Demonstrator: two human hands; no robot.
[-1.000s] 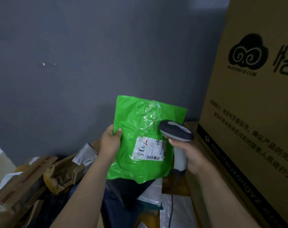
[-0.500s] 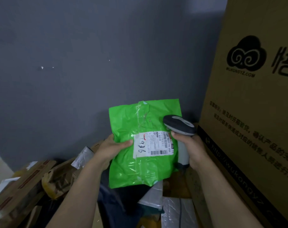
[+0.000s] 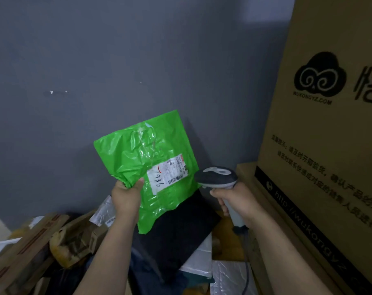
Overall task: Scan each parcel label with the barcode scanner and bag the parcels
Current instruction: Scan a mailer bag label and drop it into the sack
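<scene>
Left hand [image 3: 126,200] grips the green parcel [image 3: 146,167] at its left edge, thumb over the front, holding it up tilted before the grey wall [image 3: 117,71]. White label [image 3: 167,173] faces the camera, slanted, with handwritten digits and a barcode. Right hand [image 3: 234,201] is wrapped round the scanner [image 3: 215,177] handle; its head sits just beside the parcel's right edge, near the label. Black parcel [image 3: 180,231] lies below, among a heap of others. Big carton [image 3: 329,145] stands right.
</scene>
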